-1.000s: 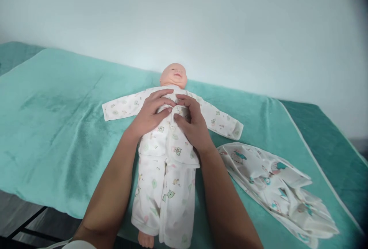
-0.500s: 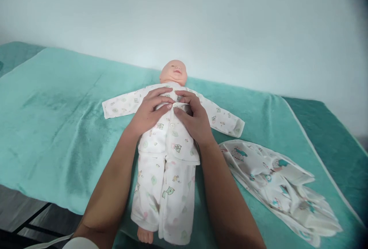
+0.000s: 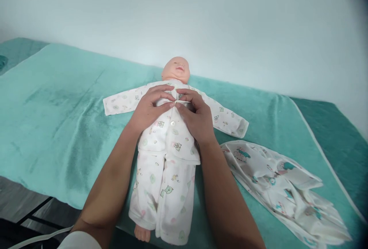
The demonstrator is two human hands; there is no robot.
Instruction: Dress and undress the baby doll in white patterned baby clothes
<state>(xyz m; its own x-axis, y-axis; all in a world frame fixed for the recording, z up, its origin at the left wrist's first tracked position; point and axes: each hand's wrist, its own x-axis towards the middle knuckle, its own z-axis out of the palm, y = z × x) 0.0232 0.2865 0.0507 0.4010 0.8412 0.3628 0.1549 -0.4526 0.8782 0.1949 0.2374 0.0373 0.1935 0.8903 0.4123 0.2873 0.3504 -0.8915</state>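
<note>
A baby doll (image 3: 176, 68) lies on its back, dressed in a white patterned jacket (image 3: 179, 145) and white patterned trousers (image 3: 172, 199). My left hand (image 3: 153, 105) rests on the doll's chest, its thumb and fingers pinching the jacket's front edge. Opposite it, my right hand (image 3: 197, 114) grips the other side of the same front opening, thumb and fingertips meeting the left ones at the middle. A round button (image 3: 173, 123) shows just below the hands. The fingertips hide whatever lies between them.
A crumpled white cloth with coloured prints (image 3: 273, 180) lies to the right of the doll. Green sheets (image 3: 63, 99) cover the table, whose far side meets a pale wall. One doll foot (image 3: 142, 233) shows at the near edge.
The view has shifted slightly. My right thumb has moved up to the jacket's middle, closer to my left thumb, and the fabric there lies flatter.
</note>
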